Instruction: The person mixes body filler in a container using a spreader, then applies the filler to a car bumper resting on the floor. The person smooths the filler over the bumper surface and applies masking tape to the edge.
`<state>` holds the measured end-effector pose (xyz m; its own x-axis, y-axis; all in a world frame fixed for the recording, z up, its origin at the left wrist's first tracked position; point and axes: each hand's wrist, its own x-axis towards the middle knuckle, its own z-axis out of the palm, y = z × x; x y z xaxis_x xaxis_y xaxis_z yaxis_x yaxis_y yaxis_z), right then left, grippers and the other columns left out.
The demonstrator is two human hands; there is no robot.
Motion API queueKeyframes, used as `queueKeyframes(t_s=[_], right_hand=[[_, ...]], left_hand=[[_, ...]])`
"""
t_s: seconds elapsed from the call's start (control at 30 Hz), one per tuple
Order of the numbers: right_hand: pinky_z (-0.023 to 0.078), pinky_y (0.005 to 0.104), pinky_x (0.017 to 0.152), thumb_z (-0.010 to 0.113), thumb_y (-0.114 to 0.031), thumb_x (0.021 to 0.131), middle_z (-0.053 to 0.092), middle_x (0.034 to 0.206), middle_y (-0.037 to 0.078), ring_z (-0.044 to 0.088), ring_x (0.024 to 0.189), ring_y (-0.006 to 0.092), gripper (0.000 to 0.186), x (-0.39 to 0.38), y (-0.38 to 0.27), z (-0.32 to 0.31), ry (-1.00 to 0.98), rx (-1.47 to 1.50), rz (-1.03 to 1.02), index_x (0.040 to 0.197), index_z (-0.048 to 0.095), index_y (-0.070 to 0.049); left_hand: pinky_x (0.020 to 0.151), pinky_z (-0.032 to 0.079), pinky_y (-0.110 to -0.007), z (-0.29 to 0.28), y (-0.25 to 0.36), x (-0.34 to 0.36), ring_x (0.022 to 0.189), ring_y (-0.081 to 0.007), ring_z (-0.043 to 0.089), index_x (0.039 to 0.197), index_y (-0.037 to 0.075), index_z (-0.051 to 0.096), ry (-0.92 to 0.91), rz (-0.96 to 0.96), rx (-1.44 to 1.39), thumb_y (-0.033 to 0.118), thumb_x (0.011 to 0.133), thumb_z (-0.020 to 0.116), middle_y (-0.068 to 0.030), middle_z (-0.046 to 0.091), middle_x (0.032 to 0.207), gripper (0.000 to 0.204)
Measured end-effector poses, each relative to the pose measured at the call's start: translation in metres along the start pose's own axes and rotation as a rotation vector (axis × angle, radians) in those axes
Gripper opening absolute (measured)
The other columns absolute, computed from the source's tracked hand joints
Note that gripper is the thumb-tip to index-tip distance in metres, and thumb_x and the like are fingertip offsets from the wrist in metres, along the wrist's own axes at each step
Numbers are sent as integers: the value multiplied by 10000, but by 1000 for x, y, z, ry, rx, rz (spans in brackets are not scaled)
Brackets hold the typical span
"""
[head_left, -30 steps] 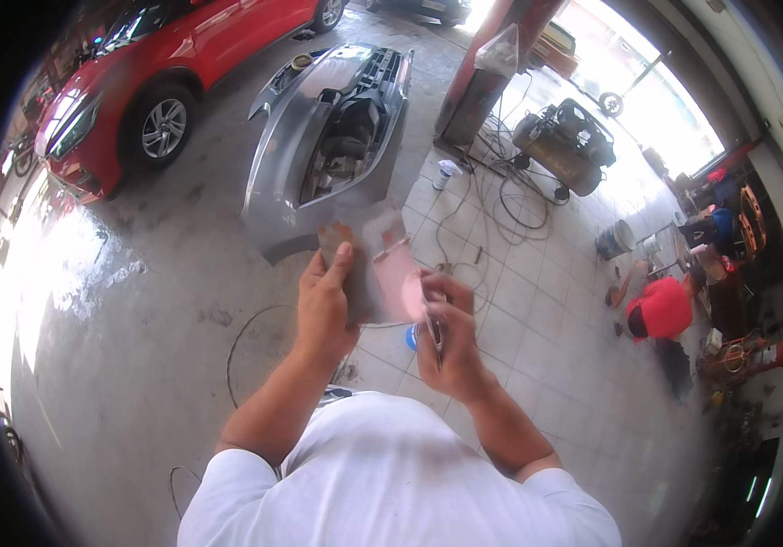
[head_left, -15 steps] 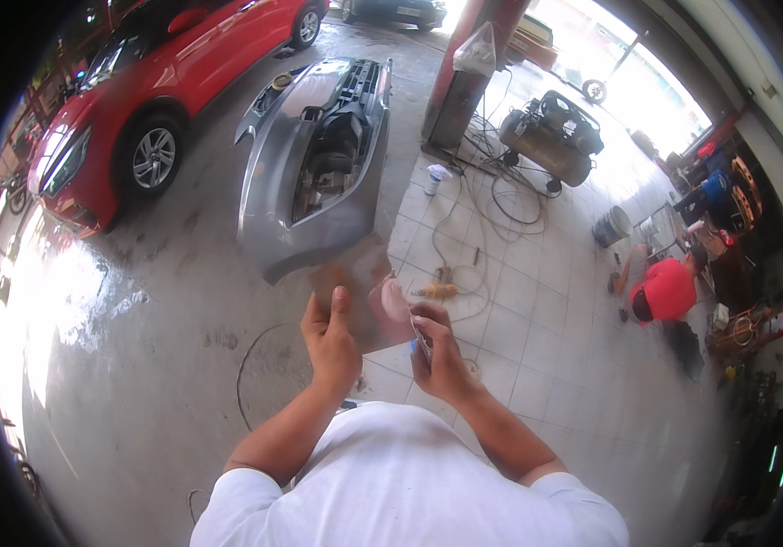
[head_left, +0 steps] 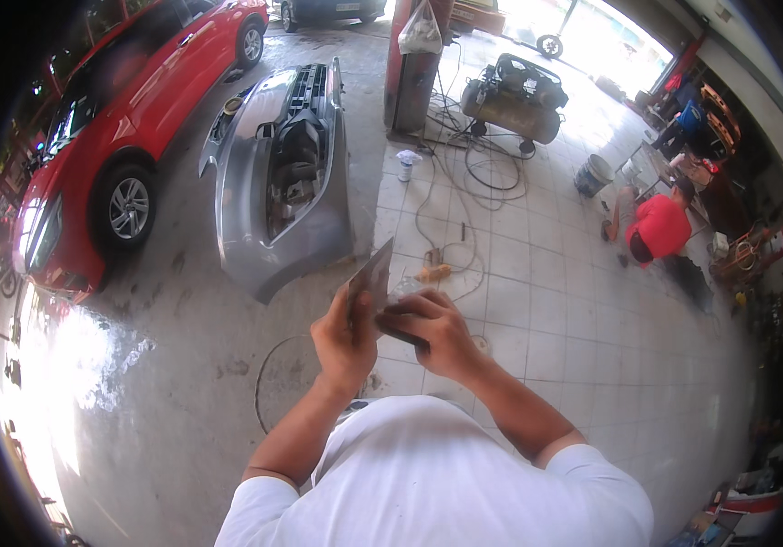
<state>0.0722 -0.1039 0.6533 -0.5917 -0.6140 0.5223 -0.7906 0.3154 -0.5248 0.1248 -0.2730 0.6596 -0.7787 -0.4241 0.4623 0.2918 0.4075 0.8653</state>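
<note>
My left hand [head_left: 346, 351] grips a thin, stained flat plate [head_left: 371, 266], now tilted nearly on edge in front of me. My right hand [head_left: 442, 337] is beside it, fingers curled round a dark flat tool [head_left: 401, 332] whose far end meets the plate, partly hidden by the fingers. Pink paste was visible on these earlier; it is hardly visible now. Beyond my hands a grey car bumper [head_left: 264, 266] lies on the floor.
A red car [head_left: 127, 109] stands left. An air compressor [head_left: 510, 109] with hoses is beside a red column [head_left: 405, 82]. A yellow tool [head_left: 432, 272] lies on the tiles [head_left: 528, 301]. A crouching person in red [head_left: 660, 228] is right, near a bucket [head_left: 592, 175].
The plate has turned from facing up to nearly on edge, and my right hand has shifted up and inward against it. The view has swung, moving the bumper leftward.
</note>
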Motion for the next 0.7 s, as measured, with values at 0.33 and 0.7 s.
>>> queueKeyframes(t_s=[0.33,0.7], right_hand=[[484,539,1094,709,200,679,486,1378,163,534,1331,406,768,-6,-18,-13,114,261,-208,1354,599,-151],[470,512,1064,725,118,704,624,1315,76,582,1274,362,644,1,8,-41,22,-257,4,1237,749,-242]], left_hand=[[834,560,-303,-6,-8,27,969,-188,704,1336,10,611,224,-374,-636,165,1109,568,-110,727,1138,279],[821,528,-273,1,-16,6,907,-160,673,1276,-20,653,33,-156,-232,127,1095,587,-103,748,1077,243]])
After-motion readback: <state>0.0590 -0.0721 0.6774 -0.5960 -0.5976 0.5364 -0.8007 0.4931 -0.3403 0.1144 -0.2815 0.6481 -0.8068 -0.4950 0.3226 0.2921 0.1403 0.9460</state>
